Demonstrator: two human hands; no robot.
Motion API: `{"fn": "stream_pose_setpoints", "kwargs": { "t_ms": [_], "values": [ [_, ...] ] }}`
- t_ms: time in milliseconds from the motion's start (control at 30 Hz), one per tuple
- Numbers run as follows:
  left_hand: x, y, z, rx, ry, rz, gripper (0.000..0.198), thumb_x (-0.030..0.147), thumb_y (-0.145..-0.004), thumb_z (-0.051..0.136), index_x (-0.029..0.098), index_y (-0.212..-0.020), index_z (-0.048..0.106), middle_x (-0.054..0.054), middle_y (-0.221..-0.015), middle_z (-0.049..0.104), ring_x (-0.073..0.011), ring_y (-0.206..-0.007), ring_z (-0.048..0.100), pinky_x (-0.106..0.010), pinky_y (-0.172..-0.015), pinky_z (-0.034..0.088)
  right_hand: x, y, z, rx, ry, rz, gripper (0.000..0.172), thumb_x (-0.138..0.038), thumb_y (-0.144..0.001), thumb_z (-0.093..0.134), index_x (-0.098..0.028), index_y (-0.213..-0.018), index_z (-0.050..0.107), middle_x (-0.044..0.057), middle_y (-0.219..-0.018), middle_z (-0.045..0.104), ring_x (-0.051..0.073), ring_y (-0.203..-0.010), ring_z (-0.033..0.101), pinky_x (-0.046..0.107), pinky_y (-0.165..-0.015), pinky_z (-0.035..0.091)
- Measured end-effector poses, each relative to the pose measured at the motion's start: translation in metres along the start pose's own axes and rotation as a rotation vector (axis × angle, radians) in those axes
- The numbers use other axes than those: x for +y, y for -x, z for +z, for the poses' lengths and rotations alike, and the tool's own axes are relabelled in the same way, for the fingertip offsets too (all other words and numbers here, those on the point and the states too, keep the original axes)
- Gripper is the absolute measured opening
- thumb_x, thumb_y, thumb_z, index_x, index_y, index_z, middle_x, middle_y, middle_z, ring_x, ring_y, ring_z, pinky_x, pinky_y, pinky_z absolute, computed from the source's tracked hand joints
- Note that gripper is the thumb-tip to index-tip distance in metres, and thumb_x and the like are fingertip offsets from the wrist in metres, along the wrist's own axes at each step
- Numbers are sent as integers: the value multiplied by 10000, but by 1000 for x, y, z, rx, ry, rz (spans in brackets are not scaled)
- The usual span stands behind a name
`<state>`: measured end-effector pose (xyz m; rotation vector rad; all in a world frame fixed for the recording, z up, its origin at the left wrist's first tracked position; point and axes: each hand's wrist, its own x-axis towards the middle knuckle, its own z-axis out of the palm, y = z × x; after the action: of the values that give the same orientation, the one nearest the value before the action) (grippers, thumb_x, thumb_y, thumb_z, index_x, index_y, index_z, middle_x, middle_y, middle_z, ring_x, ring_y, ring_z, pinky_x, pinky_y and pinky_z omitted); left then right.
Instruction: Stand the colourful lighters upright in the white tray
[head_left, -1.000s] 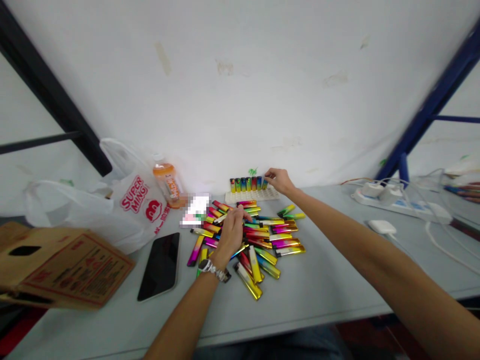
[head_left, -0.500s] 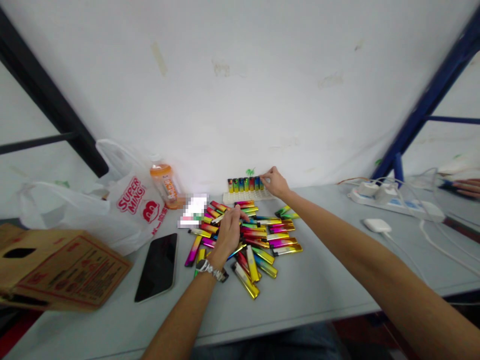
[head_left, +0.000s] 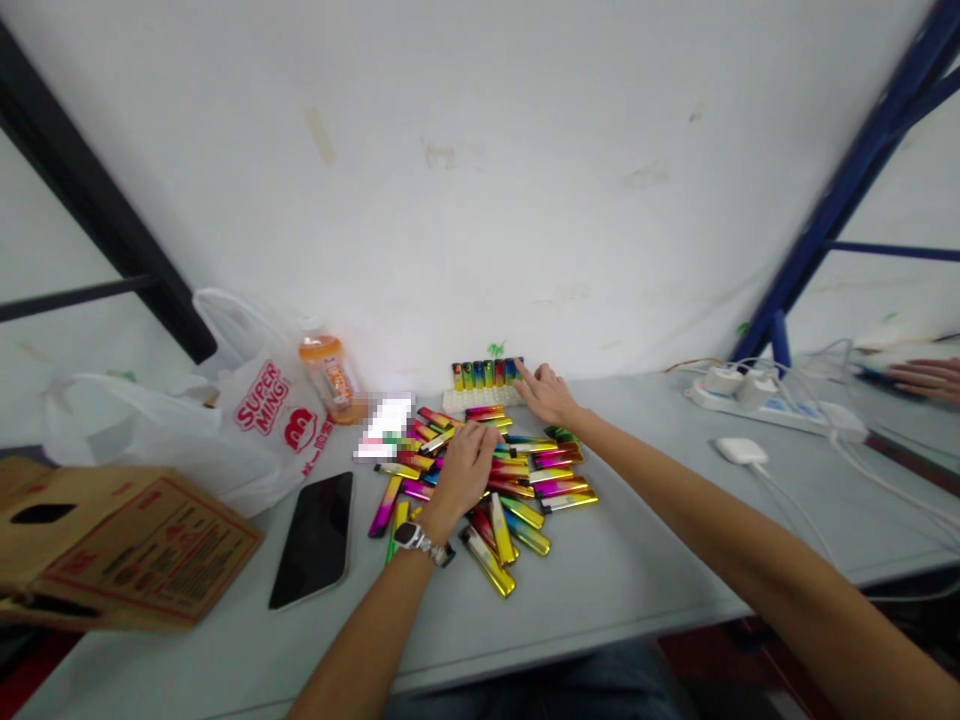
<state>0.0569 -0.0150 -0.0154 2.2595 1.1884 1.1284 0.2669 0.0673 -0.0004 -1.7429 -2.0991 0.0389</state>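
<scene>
Many lighters in shiny rainbow and gold colours lie in a loose pile on the desk. Over the middle of that pile is my left hand, with a watch on its wrist. Its fingers curl downward close together, and their tips and anything between them are hidden. At the back, a white rack holds several upright lighters in a row at its rear edge. My right hand is at the right end of that row, fingers apart, its index finger stretched towards the last lighter; I see nothing held in it.
To the left are a black phone, a cardboard box, a white plastic bag and an orange bottle. A power strip and white charger with cables lie right. Another person's hand shows far right.
My right hand has let go of the end lighter in the rack and drawn slightly back, its fingers spreading. My left hand has shifted a little right over the pile.
</scene>
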Motion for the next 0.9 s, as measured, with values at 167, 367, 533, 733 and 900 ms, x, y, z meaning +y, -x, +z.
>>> {"fn": "stream_pose_setpoints", "kwargs": {
  "t_ms": [167, 367, 533, 733, 900],
  "values": [
    [-1, 0, 1, 23, -23, 6, 379, 328, -1024, 303, 208, -835, 609, -41, -897, 618, -205, -921, 557, -390, -901, 433, -15, 48, -24, -85, -98, -270, 336, -338, -809, 661, -214, -1121, 672, 90, -1097, 507, 251, -1065, 510, 380, -965, 376],
    [4, 0, -1, 23, -21, -18, 369, 354, -1013, 342, 205, -798, 603, -49, -893, 620, -211, -923, 560, -392, -898, 446, -29, 74, -38, -233, 23, -323, 232, -284, -710, 712, -206, -928, 706, 99, -1010, 571, 284, -1036, 515, 389, -899, 376],
    [7, -1, -5, 78, -5, -3, 350, 361, -1003, 380, 206, -773, 593, -44, -878, 617, -200, -912, 567, -367, -892, 448, -26, 57, -27, -155, -140, -316, 144, -282, -865, 568, -157, -826, 629, 60, -822, 604, 180, -778, 527, 306, -749, 386],
    [9, -1, -11, 180, 59, -25, 389, 394, -1003, 383, 203, -750, 608, -37, -817, 626, -189, -860, 583, -333, -844, 448, -55, 54, -23, 17, -993, -119, 446, -603, -942, 410, -209, -761, 514, -22, -604, 515, 136, -568, 494, 266, -568, 388],
    [10, -2, -17, 234, 85, -45, 428, 393, -998, 380, 205, -681, 598, -25, -728, 609, -184, -804, 584, -327, -819, 456, -85, 59, -13, -98, -1629, 261, 520, -742, -852, 376, -239, -732, 434, -117, -445, 238, 74, -348, 171, 207, -364, 137]
  ]
}}
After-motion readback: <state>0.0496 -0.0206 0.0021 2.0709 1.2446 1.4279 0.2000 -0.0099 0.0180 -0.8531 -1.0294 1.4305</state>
